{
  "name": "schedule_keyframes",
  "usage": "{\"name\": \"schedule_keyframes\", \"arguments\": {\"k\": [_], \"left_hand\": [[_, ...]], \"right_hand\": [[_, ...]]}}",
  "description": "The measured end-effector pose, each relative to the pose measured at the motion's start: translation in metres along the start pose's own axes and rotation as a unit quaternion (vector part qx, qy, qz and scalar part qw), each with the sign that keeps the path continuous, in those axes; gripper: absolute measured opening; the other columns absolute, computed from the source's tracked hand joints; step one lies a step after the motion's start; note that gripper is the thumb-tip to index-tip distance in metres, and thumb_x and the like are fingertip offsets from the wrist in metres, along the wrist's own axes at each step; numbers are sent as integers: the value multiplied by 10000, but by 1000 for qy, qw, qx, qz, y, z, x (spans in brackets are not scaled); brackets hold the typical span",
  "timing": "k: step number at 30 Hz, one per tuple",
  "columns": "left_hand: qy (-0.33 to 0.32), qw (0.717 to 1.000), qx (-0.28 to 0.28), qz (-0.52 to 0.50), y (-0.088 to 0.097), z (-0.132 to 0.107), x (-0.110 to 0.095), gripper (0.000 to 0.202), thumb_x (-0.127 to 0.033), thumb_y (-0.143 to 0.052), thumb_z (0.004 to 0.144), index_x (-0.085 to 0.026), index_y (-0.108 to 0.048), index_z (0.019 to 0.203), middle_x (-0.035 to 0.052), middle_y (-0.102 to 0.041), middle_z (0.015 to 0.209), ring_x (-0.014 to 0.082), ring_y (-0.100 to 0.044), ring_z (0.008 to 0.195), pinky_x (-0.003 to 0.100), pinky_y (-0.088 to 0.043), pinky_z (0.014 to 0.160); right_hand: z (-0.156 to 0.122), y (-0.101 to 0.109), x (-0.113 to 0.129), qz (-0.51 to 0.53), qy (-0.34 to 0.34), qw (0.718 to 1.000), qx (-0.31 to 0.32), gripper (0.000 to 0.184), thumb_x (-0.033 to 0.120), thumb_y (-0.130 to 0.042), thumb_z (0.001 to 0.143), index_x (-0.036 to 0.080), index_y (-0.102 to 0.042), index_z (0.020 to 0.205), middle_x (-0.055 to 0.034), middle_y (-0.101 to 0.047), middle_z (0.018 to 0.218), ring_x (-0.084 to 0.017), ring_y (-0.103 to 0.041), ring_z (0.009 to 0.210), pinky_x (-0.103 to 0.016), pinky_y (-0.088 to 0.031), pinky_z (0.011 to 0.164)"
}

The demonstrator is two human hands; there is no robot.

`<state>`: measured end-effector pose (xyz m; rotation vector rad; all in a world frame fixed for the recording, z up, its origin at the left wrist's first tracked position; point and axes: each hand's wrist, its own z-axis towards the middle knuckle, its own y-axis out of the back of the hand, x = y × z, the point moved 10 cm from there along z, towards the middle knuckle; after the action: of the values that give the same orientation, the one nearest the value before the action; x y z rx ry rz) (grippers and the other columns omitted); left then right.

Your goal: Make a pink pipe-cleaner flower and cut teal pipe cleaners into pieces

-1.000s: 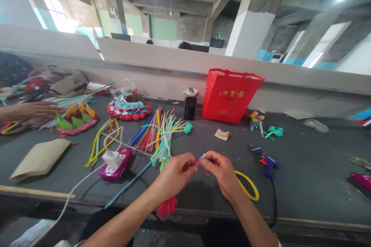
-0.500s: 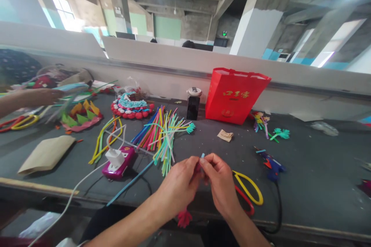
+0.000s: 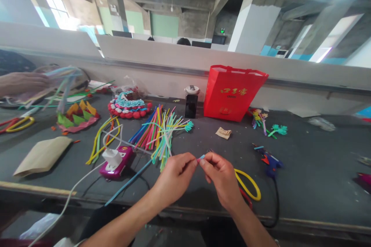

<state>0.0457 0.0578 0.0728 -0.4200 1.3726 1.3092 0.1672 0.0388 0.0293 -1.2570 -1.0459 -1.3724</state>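
The black tabletop (image 3: pixel 313 170) spans the view, and the red carrier bag (image 3: pixel 233 94) stands at the back of it. At the far left, a co-worker's hand (image 3: pixel 24 83) is higher than a second ago, now near a blurred bunch of pale strips. In front, the left hand (image 3: pixel 176 173) and the right hand (image 3: pixel 220 173) meet over the table's near part; half a second ago they overlapped more, and now a short gap shows between their fingertips. The fuzzy craft stems (image 3: pixel 162 135) lie fanned beyond the left hand, unmoved. The scissors (image 3: pixel 256 188) lie by the right wrist, yellow handle showing, and the blue glue gun (image 3: pixel 271 164) rests farther right, as before. Smallest is the pink-and-blue piece (image 3: pixel 200 158), hidden more half a second ago: each hand pinches it, thumb and forefinger pressed together, its pink part toward the left hand.
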Motion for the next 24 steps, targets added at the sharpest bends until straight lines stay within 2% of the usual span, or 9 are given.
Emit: {"name": "schedule_keyframes", "arguments": {"k": [2, 4, 6, 8, 11, 15, 18, 24], "left_hand": [[49, 995, 22, -80, -1, -1, 4, 297, -330, -523, 902, -149, -574, 672, -32, -450, 595, 92, -394, 572, 230, -290, 535], [122, 972, 57, -193, -7, -4, 13, 285, -363, -563, 867, -153, -567, 674, -58, -365, 535, 74, -298, 491, 221, -222, 459], [196, 924, 108, -311, -19, -11, 19, 270, -371, -596, 840, -153, -566, 684, -86, -272, 497, 58, -183, 443, 214, -139, 414], [240, 869, 166, -400, -31, -18, 18, 244, -342, -622, 823, -146, -570, 688, -102, -216, 483, 47, -111, 434, 201, -95, 397], [262, 802, 248, -476, -44, -26, 12, 192, -274, -631, 815, -131, -584, 696, -111, -182, 477, 37, -73, 424, 179, -89, 372], [271, 730, 328, -535, -58, -33, 5, 171, -235, -601, 833, -119, -591, 707, -113, -137, 483, 37, -45, 418, 156, -66, 344], [269, 720, 330, -548, -59, -32, 5, 168, -230, -597, 844, -118, -593, 718, -112, -134, 488, 36, -39, 420, 147, -68, 342], [274, 764, 270, -518, -52, -25, 16, 205, -286, -597, 860, -119, -593, 742, -108, -173, 513, 36, -71, 433, 156, -95, 368]], "right_hand": [[-2, -2, 6, 0, 29, 999, 14, 228, 354, -644, 862, 186, -576, 725, 70, -419, 563, -74, -356, 503, -204, -291, 468], [-4, -4, 15, -3, 74, 997, 28, 200, 312, -621, 885, 191, -576, 732, 55, -449, 627, -83, -370, 544, -211, -311, 500], [-8, -6, 27, 2, 129, 991, 42, 165, 267, -604, 895, 199, -576, 748, 36, -486, 704, -96, -407, 600, -224, -343, 549], [-14, -8, 38, 12, 182, 982, 52, 141, 232, -596, 897, 209, -562, 762, 25, -494, 747, -115, -442, 665, -241, -371, 608], [-21, -9, 50, 6, 235, 970, 65, 130, 201, -589, 897, 217, -546, 775, 13, -493, 768, -140, -469, 736, -274, -394, 690], [-25, -9, 53, -12, 248, 966, 70, 129, 201, -574, 906, 223, -553, 780, 0, -511, 772, -158, -490, 749, -309, -408, 728], [-21, -7, 51, -1, 230, 970, 75, 144, 234, -585, 907, 224, -556, 766, 1, -505, 755, -162, -492, 743, -304, -418, 714], [-10, -7, 40, 1, 153, 984, 94, 131, 276, -598, 910, 207, -611, 800, 1, -537, 791, -125, -497, 673, -240, -400, 600]]}}
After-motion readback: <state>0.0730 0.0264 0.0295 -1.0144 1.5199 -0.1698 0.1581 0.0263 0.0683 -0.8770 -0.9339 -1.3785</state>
